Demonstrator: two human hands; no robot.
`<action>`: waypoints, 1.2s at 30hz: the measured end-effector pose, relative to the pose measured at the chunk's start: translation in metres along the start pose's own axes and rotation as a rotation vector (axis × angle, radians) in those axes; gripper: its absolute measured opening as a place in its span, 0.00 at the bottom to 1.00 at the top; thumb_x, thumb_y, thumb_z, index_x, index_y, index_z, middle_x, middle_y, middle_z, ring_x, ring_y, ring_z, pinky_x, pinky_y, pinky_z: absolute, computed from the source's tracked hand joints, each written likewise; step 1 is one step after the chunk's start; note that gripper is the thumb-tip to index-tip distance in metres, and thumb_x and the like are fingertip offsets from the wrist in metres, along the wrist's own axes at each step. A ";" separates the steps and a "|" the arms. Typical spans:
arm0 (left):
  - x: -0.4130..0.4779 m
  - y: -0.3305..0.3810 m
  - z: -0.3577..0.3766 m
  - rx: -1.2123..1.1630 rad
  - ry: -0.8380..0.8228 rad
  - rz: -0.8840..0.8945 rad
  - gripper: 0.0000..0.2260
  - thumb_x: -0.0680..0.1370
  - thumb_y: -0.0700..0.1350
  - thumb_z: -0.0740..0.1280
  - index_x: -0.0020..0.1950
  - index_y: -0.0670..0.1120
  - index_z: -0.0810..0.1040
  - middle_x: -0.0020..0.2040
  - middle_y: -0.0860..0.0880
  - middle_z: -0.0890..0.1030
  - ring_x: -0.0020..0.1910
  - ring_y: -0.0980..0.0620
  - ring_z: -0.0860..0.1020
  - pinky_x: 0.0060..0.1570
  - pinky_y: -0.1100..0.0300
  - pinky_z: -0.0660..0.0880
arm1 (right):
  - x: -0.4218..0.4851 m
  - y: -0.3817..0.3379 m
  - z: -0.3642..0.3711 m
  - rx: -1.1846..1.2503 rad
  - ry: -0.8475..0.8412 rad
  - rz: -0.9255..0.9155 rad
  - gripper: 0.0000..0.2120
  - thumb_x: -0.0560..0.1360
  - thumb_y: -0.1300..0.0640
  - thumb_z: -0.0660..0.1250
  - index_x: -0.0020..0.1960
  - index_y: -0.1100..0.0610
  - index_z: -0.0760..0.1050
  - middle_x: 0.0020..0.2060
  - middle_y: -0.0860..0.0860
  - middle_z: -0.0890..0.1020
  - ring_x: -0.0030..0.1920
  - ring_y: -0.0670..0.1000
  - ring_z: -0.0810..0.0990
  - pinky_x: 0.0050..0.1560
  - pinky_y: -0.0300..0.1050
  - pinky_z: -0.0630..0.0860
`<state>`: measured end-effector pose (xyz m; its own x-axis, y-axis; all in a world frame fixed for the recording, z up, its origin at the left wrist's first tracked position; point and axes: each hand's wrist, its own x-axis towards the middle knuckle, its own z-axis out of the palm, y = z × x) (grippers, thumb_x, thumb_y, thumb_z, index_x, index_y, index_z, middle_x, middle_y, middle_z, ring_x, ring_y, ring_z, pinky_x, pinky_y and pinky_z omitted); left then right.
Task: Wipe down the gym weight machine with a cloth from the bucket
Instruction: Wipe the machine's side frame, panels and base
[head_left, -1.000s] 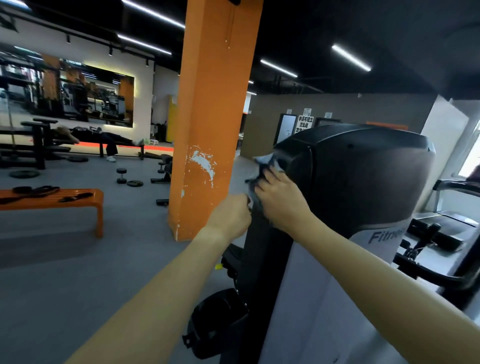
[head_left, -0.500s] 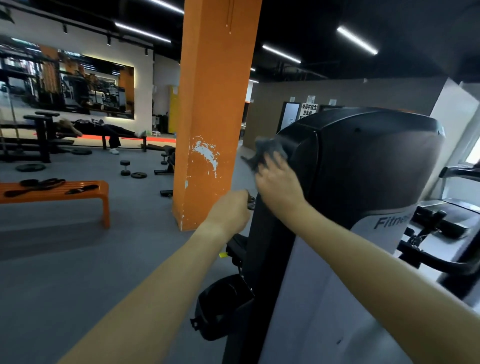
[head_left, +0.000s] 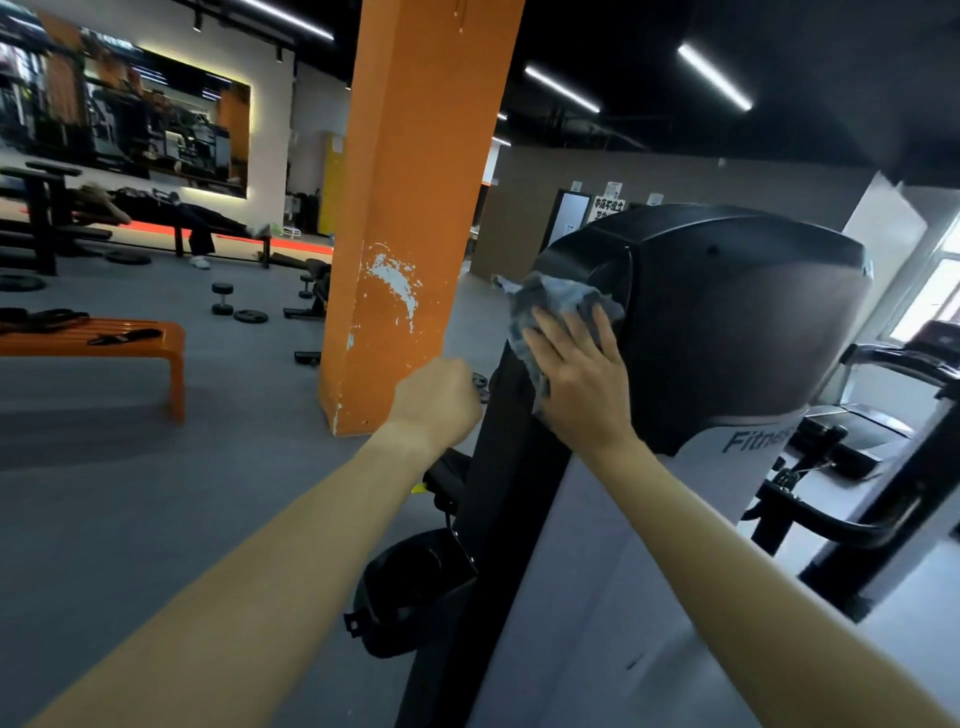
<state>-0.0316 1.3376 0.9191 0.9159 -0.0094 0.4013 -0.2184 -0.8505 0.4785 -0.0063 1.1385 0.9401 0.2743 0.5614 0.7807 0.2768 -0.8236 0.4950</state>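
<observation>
The weight machine (head_left: 737, 322) stands right in front of me, with a glossy black top cover and a grey-white lower panel lettered "Fitnes". A crumpled grey cloth (head_left: 558, 299) lies against the cover's upper left edge. My right hand (head_left: 576, 374) presses flat on the cloth, fingers spread over it. My left hand (head_left: 439, 397) hovers as a closed fist just left of the machine's black side rail, holding nothing that I can see. No bucket shows in this view.
An orange pillar (head_left: 410, 218) rises just left of the machine. An orange bench (head_left: 156, 338) stands at the left, with dumbbells (head_left: 222, 299) and plates on the grey floor. A person lies on a bench (head_left: 171, 213) by the mirror. Black equipment (head_left: 852, 441) crowds the right.
My right hand has slid the cloth up and rightward onto the black cover's rounded corner, and its fingers have spread flatter. My left fist has stayed beside the rail.
</observation>
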 end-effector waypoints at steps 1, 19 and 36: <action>0.000 0.005 0.001 -0.004 -0.001 0.006 0.11 0.78 0.39 0.62 0.36 0.41 0.73 0.35 0.44 0.77 0.32 0.42 0.74 0.31 0.54 0.69 | -0.014 -0.009 0.005 0.002 -0.051 0.024 0.24 0.77 0.56 0.65 0.73 0.58 0.75 0.75 0.55 0.73 0.79 0.59 0.66 0.81 0.62 0.54; 0.005 0.028 0.024 -0.032 0.050 0.082 0.08 0.83 0.45 0.59 0.48 0.42 0.73 0.42 0.43 0.78 0.40 0.40 0.76 0.38 0.52 0.71 | -0.084 -0.028 0.016 0.122 -0.060 0.369 0.34 0.81 0.53 0.66 0.83 0.58 0.57 0.81 0.58 0.61 0.82 0.59 0.55 0.82 0.59 0.50; 0.009 0.020 0.026 -0.155 0.109 -0.001 0.17 0.86 0.46 0.54 0.39 0.45 0.71 0.36 0.48 0.75 0.37 0.43 0.75 0.37 0.52 0.66 | -0.068 -0.014 0.007 0.112 -0.068 0.277 0.31 0.79 0.54 0.66 0.81 0.52 0.63 0.77 0.55 0.67 0.77 0.64 0.63 0.80 0.61 0.57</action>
<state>-0.0191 1.3068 0.9115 0.8759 0.0555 0.4793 -0.2748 -0.7592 0.5900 -0.0228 1.1125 0.8773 0.4133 0.3237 0.8511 0.2812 -0.9344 0.2189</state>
